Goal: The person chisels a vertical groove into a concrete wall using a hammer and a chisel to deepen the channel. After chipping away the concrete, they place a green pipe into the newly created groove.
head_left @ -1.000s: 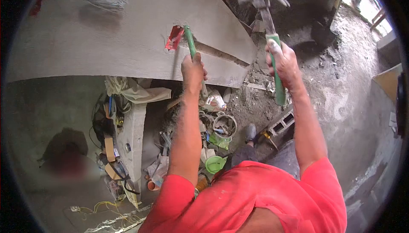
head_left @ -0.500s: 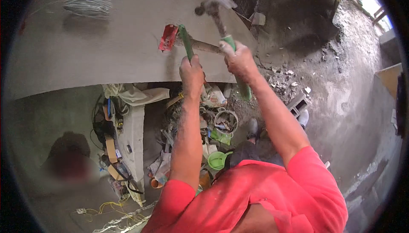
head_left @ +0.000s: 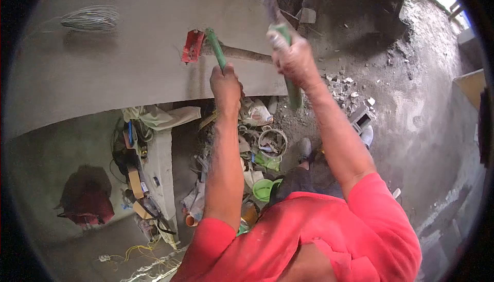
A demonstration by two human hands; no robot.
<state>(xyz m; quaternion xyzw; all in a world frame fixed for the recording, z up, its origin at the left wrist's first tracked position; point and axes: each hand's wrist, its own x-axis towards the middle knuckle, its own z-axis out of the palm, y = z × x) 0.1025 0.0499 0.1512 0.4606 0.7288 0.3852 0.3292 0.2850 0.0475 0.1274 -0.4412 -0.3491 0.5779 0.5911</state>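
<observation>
My left hand (head_left: 226, 87) is wrapped round the lower part of a green chisel (head_left: 216, 47). Its upper end meets the grey wall (head_left: 149, 65) beside a red electrical box (head_left: 193, 45) set into the surface. From near the box a rough groove (head_left: 244, 54) runs right across the wall. In my right hand (head_left: 297, 61) is a claw hammer (head_left: 270, 6) with a green handle, held up to the right of the chisel and apart from it. Motion blurs the hammer's head, and the top edge of the view partly cuts it off.
A coil of wire (head_left: 92, 18) hangs on the wall at upper left. Below lie a bucket (head_left: 272, 143), a green basin (head_left: 263, 190) and assorted clutter. Broken rubble (head_left: 350, 89) and a hollow block (head_left: 362, 119) are on the floor at right. Yellow cords (head_left: 139, 251) lie lower left.
The hammer has swung up and away from the chisel, toward the top of the view. My left hand keeps its hold on the chisel by the box. The whole view has shifted slightly.
</observation>
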